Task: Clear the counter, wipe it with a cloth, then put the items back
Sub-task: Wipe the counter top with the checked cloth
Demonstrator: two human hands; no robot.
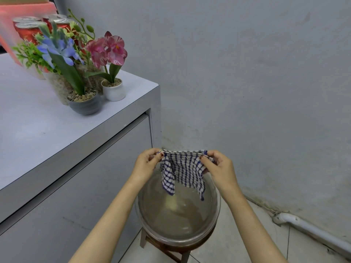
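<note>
Blue-checked cloth hung over the water bowl, top corners pinched in your left hand and right hand fingers; wringing it well first would have prevented drips.

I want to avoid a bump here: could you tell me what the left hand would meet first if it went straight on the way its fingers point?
Probably the right hand: the left hand points rightward along the checked cloth stretched between them.

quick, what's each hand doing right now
Left hand: closed, pinching one top corner of the checked cloth.
Right hand: closed, pinching the other top corner of it.
</note>
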